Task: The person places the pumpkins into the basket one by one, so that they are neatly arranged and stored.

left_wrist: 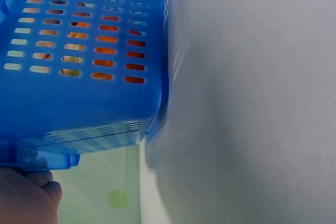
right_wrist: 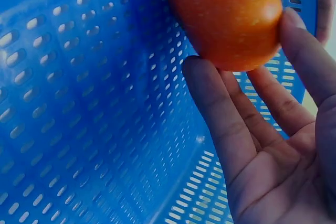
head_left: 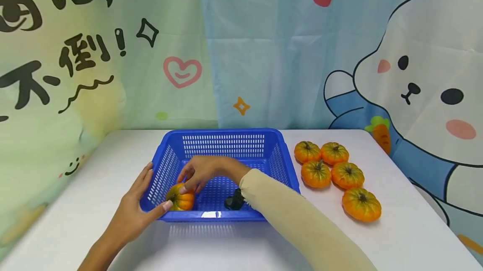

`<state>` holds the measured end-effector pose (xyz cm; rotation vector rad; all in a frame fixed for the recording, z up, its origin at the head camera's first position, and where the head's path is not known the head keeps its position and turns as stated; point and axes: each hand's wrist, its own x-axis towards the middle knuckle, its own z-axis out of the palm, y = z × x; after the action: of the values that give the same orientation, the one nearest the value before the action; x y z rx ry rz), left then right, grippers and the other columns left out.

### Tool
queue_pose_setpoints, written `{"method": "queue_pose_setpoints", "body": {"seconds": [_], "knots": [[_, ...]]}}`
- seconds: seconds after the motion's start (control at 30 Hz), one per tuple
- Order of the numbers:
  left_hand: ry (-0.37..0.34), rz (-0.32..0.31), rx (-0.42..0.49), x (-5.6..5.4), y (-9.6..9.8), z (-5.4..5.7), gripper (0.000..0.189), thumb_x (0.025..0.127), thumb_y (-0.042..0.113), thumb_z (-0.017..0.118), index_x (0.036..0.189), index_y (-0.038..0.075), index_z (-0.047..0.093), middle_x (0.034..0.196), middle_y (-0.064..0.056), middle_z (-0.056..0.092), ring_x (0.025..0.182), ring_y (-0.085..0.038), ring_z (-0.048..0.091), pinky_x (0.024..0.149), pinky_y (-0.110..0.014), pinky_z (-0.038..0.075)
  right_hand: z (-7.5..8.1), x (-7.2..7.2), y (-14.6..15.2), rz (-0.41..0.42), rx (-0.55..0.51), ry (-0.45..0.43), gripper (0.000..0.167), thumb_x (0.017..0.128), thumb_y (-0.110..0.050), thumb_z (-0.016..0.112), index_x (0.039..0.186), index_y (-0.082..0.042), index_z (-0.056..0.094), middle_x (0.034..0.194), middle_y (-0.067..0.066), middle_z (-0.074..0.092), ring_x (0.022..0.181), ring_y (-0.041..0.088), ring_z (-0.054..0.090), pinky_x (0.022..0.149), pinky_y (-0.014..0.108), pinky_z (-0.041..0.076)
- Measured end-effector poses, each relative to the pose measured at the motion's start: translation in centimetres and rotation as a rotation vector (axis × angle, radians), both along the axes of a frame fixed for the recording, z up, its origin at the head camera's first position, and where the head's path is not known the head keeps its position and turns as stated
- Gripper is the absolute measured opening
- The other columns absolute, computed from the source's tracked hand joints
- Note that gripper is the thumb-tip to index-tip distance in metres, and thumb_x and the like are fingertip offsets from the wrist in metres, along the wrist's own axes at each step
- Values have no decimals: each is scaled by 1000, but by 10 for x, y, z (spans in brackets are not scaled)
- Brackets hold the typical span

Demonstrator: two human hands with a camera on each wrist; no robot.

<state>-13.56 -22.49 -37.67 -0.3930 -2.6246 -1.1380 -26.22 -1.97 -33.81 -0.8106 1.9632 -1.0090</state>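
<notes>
A blue plastic basket (head_left: 226, 216) with slotted walls stands on the table. Inside its front left corner is a small orange pumpkin (head_left: 185, 201), its stem facing left. My right hand (head_left: 200, 172) reaches into the basket and holds this pumpkin; in the right wrist view the thumb and fingertips (right_wrist: 197, 69) are against its orange skin. My left hand (head_left: 132, 210) holds the basket at the same corner, thumb over the front rim and fingers along the left side. Through the slots in the left wrist view, orange shows behind the basket wall (left_wrist: 79, 95).
Several more pumpkins (head_left: 347, 175) lie grouped on the white table (head_left: 400, 237) right of the basket. A dark wrist camera (head_left: 235, 200) under the right sleeve hangs over the basket floor. Behind the table hangs a printed curtain (head_left: 260, 69).
</notes>
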Motion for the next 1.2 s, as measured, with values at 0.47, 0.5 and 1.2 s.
{"method": "queue_pose_setpoints", "body": {"seconds": [0.47,0.5,1.2], "knots": [[5,19,6,3,-3,-4,90,83,32,74,151,-4,27,161,-8,18,141,-44,22,104,-67,25,-3,-1,-1,124,80,46,36,89,1,66,125,3,64,110,7,70,92,11,65,78,23,55],[8,19,6,3,-3,-5,91,83,32,75,151,-3,27,161,-8,18,141,-44,22,104,-67,25,-3,-1,-1,133,81,54,37,89,0,66,126,3,63,112,7,69,94,11,65,79,23,54],[-3,0,15,-2,0,-3,92,82,33,75,151,-3,26,161,-5,17,141,-43,21,104,-67,26,22,-8,44,108,32,286,40,96,-12,60,133,3,57,128,15,62,111,21,62,89,26,51]]}}
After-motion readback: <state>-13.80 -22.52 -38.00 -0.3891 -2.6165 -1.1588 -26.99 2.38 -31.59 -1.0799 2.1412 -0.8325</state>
